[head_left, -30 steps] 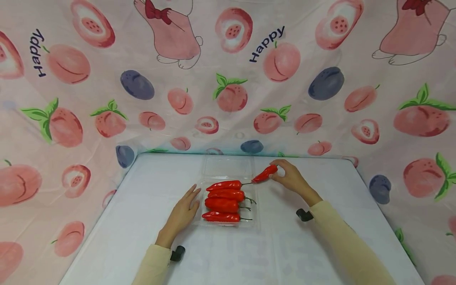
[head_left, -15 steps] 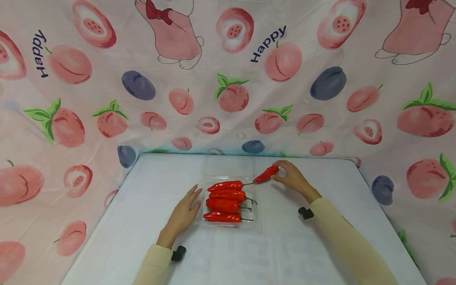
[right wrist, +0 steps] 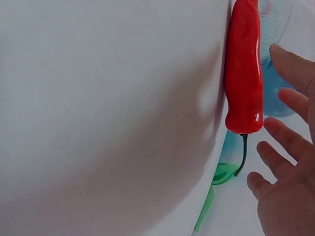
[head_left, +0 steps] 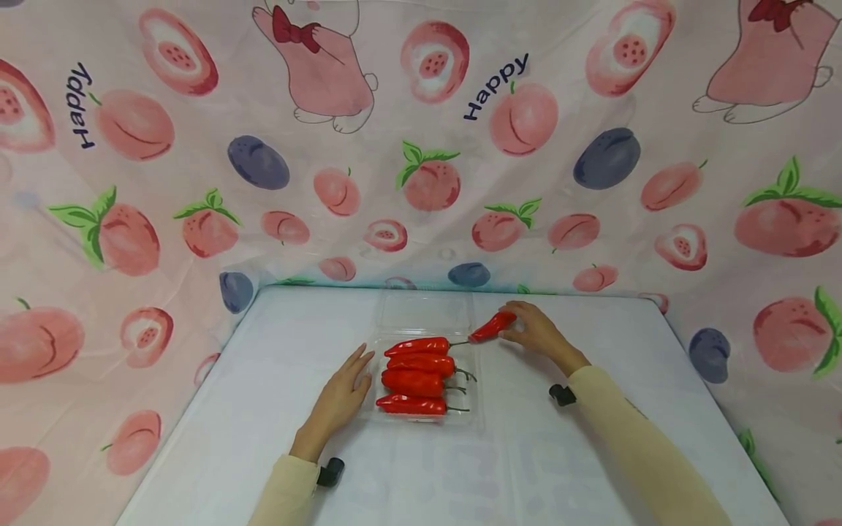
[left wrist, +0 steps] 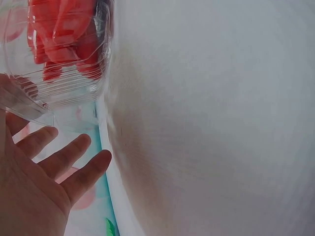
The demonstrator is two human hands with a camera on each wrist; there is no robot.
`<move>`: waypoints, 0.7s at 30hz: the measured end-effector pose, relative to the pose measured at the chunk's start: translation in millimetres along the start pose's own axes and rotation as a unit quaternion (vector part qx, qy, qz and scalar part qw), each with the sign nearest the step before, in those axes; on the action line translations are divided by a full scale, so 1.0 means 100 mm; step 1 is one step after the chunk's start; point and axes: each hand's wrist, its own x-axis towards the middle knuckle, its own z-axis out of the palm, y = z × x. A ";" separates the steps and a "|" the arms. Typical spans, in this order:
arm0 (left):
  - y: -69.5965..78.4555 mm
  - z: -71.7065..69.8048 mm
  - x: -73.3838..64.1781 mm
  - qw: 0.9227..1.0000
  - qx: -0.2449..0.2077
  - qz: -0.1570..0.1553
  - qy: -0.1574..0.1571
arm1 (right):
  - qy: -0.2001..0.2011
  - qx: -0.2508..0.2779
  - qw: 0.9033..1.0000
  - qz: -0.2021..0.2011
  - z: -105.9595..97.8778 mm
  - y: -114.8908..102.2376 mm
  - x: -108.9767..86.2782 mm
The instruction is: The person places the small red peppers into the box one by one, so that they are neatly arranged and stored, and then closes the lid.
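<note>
In the head view, a clear plastic clamshell box [head_left: 475,420] holds several red chili peppers [head_left: 413,381], laid side by side with stems to the right. My left hand [head_left: 337,394] is at the box's left side, fingers extended; the left wrist view shows the thumb by the clear wall [left wrist: 64,96]. Another red chili pepper [head_left: 490,328] lies beyond the box's back right corner. Around its stem end is my right hand [head_left: 538,332]. The right wrist view has the fingers of my right hand [right wrist: 290,157] spread beside this pepper [right wrist: 244,73], apart from it.
The box's clear lid [head_left: 424,313] is hinged open, lying back toward the far edge of the white table [head_left: 559,467]. A fruit-print cloth [head_left: 368,183] hangs behind the table and down both sides. Black wrist cameras [head_left: 331,473] are strapped to both wrists.
The head view has shifted slightly. My right hand's fingers have moved a little over the lone pepper's stem end. My left hand and the box stay in place.
</note>
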 end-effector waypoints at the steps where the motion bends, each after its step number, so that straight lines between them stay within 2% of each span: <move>1: 0.00 0.00 0.00 1.000 0.000 0.000 0.000 | 0.000 -0.003 1.000 -0.004 0.01 0.00 0.00; 6: -0.02 0.01 0.01 1.000 0.000 0.005 0.004 | -0.003 -0.009 1.000 -0.012 0.04 0.00 0.01; 13: -0.04 0.03 0.01 1.000 0.002 0.017 0.015 | -0.020 -0.020 1.000 0.000 0.08 0.02 0.02; 21: -0.04 0.02 0.01 1.000 0.006 0.008 0.007 | -0.001 -0.028 0.999 -0.027 0.10 0.01 -0.01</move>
